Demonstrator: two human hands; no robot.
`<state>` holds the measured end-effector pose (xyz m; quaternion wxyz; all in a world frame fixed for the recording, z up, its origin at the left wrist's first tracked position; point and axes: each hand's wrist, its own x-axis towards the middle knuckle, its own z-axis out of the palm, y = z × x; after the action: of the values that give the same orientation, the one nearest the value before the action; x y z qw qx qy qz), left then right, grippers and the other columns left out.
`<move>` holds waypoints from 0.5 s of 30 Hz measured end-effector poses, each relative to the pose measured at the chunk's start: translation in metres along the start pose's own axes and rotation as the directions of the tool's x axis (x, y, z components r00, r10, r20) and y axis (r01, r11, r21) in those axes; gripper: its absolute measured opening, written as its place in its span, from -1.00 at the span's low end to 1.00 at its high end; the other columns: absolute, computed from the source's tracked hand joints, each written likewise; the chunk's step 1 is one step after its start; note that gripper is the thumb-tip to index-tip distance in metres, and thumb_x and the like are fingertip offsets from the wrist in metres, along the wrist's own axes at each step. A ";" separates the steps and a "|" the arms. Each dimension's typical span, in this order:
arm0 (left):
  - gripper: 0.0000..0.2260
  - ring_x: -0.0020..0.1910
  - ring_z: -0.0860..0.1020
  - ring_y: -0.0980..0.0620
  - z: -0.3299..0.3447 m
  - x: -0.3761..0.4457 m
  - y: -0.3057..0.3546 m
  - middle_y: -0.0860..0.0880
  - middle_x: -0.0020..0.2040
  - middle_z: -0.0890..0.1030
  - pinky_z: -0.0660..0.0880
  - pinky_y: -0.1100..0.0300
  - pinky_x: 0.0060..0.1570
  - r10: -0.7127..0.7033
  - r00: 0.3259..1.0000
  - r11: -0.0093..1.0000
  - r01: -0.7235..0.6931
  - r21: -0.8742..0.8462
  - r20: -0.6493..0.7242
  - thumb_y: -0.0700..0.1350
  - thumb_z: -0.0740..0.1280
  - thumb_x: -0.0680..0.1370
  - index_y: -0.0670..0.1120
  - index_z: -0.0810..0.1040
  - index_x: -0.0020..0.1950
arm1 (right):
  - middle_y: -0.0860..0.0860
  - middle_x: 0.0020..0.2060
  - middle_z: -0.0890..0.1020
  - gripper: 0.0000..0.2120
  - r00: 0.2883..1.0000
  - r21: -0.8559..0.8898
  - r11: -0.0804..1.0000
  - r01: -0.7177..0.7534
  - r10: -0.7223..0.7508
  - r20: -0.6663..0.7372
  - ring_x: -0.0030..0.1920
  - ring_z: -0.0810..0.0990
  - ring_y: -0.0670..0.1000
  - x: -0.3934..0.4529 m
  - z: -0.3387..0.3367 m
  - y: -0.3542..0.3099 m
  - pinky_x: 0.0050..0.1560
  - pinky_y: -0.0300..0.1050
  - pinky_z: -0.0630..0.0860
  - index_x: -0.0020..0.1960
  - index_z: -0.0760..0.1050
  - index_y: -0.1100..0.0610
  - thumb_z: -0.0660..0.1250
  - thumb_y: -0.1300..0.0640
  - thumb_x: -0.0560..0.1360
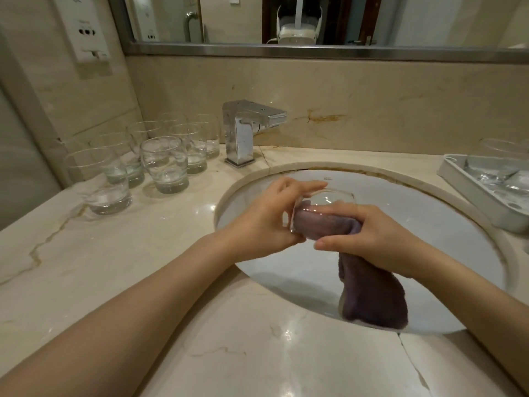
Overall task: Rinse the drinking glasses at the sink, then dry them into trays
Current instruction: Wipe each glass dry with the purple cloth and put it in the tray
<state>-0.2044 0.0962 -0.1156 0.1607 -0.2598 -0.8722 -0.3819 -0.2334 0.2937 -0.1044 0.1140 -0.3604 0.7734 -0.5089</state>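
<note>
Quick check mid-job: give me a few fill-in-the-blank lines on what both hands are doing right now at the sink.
1. The left hand holds a ____ over the sink.
2. The right hand pushes a purple ____ into it.
3. The glasses that stand by the faucet are on its ____ side.
4. The white tray lies to the ____ of the sink.

Missing words: glass; cloth; left; right
</note>
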 end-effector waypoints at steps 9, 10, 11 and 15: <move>-0.31 -0.05 0.65 -0.07 -0.013 0.002 0.006 -0.09 0.21 0.51 0.63 0.02 -0.17 -0.272 0.916 0.726 0.396 -0.562 0.293 -0.47 0.44 0.36 0.10 0.41 0.33 | -0.01 0.18 0.57 -0.45 0.888 -0.772 0.543 0.331 -0.457 0.060 -0.02 0.59 0.07 0.000 -0.007 0.017 -0.08 -0.05 0.59 0.25 0.52 -0.15 0.56 0.05 0.30; -0.32 -0.06 0.65 -0.08 -0.011 0.002 0.006 -0.07 0.22 0.50 0.63 0.04 -0.19 -0.271 0.921 0.757 0.383 -0.530 0.278 -0.45 0.46 0.37 0.10 0.40 0.34 | -0.12 0.17 0.54 -0.50 0.909 -0.710 0.630 0.314 -0.416 0.033 0.04 0.55 -0.09 0.000 -0.005 0.015 0.02 -0.21 0.54 0.23 0.54 -0.17 0.53 0.03 0.32; -0.32 -0.05 0.65 -0.09 -0.008 0.002 0.006 -0.04 0.22 0.47 0.63 0.07 -0.21 -0.265 0.932 0.802 0.354 -0.481 0.246 -0.42 0.47 0.37 0.11 0.39 0.34 | -0.22 0.16 0.51 -0.54 0.939 -0.613 0.743 0.270 -0.344 -0.004 0.07 0.50 -0.22 0.000 -0.002 0.013 0.08 -0.39 0.44 0.19 0.55 -0.20 0.53 0.04 0.33; -0.29 0.09 0.54 -0.04 0.000 -0.002 -0.002 -0.02 0.19 0.43 0.55 0.14 0.04 -0.086 0.994 0.993 0.091 -0.076 0.065 -0.25 0.52 0.36 0.22 0.30 0.36 | -0.18 -0.10 0.66 -0.60 0.999 0.055 0.997 -0.046 0.046 0.010 -0.09 0.61 -0.26 -0.002 0.001 0.000 -0.08 -0.47 0.46 0.03 0.60 -0.12 0.53 0.26 0.31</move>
<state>-0.2041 0.0946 -0.1181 0.1061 -0.2387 -0.8718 -0.4144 -0.2316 0.2940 -0.1051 0.1389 -0.3416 0.7667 -0.5255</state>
